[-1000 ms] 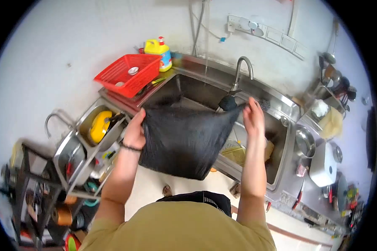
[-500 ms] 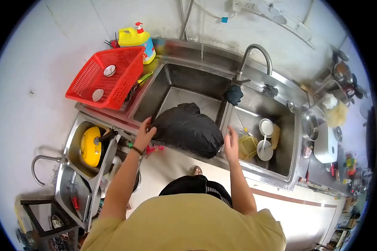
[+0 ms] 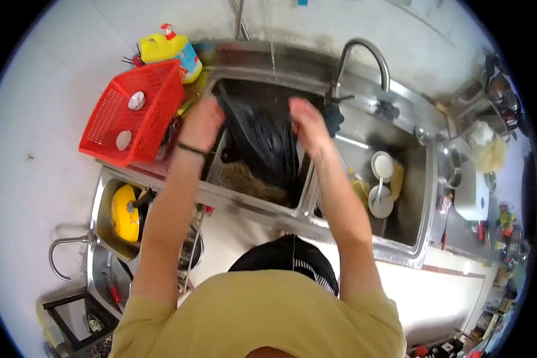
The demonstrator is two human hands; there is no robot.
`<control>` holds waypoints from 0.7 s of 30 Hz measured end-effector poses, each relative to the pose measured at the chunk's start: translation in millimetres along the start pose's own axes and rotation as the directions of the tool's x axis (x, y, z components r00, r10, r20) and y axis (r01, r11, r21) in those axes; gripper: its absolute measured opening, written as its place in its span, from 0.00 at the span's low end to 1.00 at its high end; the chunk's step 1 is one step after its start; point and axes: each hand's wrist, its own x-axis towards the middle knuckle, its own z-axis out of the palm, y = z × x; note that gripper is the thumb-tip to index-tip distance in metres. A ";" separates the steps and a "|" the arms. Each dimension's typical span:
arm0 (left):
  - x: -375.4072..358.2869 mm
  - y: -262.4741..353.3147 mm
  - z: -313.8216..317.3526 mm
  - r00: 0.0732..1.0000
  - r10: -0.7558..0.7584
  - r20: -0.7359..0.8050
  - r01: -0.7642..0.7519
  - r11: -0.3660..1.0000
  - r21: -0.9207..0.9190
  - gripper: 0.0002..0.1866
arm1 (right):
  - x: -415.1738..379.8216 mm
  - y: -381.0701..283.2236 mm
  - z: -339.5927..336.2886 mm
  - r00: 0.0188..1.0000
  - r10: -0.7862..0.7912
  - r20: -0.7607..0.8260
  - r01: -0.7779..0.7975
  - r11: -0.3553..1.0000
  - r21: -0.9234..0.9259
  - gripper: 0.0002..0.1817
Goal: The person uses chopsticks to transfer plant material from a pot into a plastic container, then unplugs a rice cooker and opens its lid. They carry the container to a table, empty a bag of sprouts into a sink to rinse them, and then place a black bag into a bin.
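Note:
A black plastic bag (image 3: 259, 137) stretches between my two hands over the left sink basin (image 3: 244, 201). My left hand (image 3: 201, 124), blurred by motion and with a dark band at the wrist, grips the bag's left side. On the other side, my right hand (image 3: 309, 126) has its fingers closed at the bag's right edge. Below the bag, a brown, stringy mass (image 3: 250, 184) lies in the near part of the basin, partly covered by the black plastic.
The right basin holds a white ladle (image 3: 380, 185) and white dishes. A dark cloth (image 3: 333, 119) hangs by the faucet (image 3: 364, 45). Left of the sink are a red basket (image 3: 155, 95) and a yellow detergent jug (image 3: 188, 62). A yellow pan (image 3: 124, 213) sits in a smaller sink.
The bag went from the sink's front edge into the left basin, and both hands moved forward and up with it. The brown, stringy mass now shows beneath it.

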 end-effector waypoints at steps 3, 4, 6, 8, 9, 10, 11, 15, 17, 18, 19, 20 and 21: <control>28.7 71.3 12.9 0.998 0.049 -0.032 -0.055 0.979 -0.195 0.14 | 8.8 -68.4 60.4 0.984 -0.083 0.157 0.107 0.982 -0.156 0.12; 46.0 68.2 3.3 0.994 0.107 0.024 -0.107 0.994 0.001 0.17 | 17.7 -76.0 72.9 0.949 -0.084 0.305 0.154 0.965 -0.213 0.12; 36.1 36.9 28.0 0.924 0.306 0.230 -0.382 0.695 0.609 0.23 | 29.0 -81.7 92.1 0.891 0.048 0.451 0.172 0.885 -0.432 0.13; 32.9 36.8 24.1 0.971 0.119 0.209 -0.239 0.567 0.789 0.22 | 35.8 -103.0 85.9 0.834 -0.130 0.537 0.547 0.326 -0.771 0.14; 25.8 56.1 25.5 0.954 0.281 0.102 -0.228 0.464 0.856 0.20 | 32.9 -125.4 76.2 0.838 -0.260 0.479 0.518 0.103 -0.849 0.15; 31.9 59.8 6.5 0.925 0.379 -0.026 -0.208 0.563 0.800 0.20 | 25.6 -149.1 63.4 0.762 -0.499 0.412 0.462 -0.026 -0.886 0.16; 27.3 59.8 0.1 0.924 0.380 -0.044 -0.195 0.567 0.801 0.20 | 20.2 -176.3 49.7 0.775 -0.608 0.170 0.207 -0.010 -0.978 0.17; 1.4 39.0 -29.1 0.927 0.375 0.024 -0.109 0.207 0.972 0.14 | 79.2 -198.7 -125.6 0.565 -0.817 -0.116 -0.132 0.049 -0.990 0.31; -2.8 48.7 -41.0 0.864 0.489 -0.118 -0.066 0.344 0.937 0.13 | 77.6 -188.8 -120.3 0.828 -0.427 -0.364 -0.185 0.404 -0.896 0.35; -2.6 54.5 -42.2 0.789 0.562 -0.248 -0.063 0.476 0.877 0.12 | 62.7 -176.3 -90.4 0.878 -0.293 -0.377 -0.168 0.548 -0.819 0.37; -5.4 69.6 -35.0 0.746 0.588 -0.314 -0.117 0.579 0.807 0.12 | 62.7 -166.6 -68.7 0.921 -0.238 -0.308 -0.171 0.463 -0.870 0.35; -6.2 83.2 -27.6 0.703 0.601 -0.382 -0.178 0.667 0.723 0.12 | 63.5 -156.4 -51.1 0.955 -0.174 -0.242 -0.163 0.374 -0.913 0.34; -4.8 69.7 -29.6 0.835 0.509 -0.209 -0.086 0.496 0.864 0.11 | 74.6 -135.7 -37.4 0.940 -0.291 -0.177 -0.084 0.306 -0.948 0.30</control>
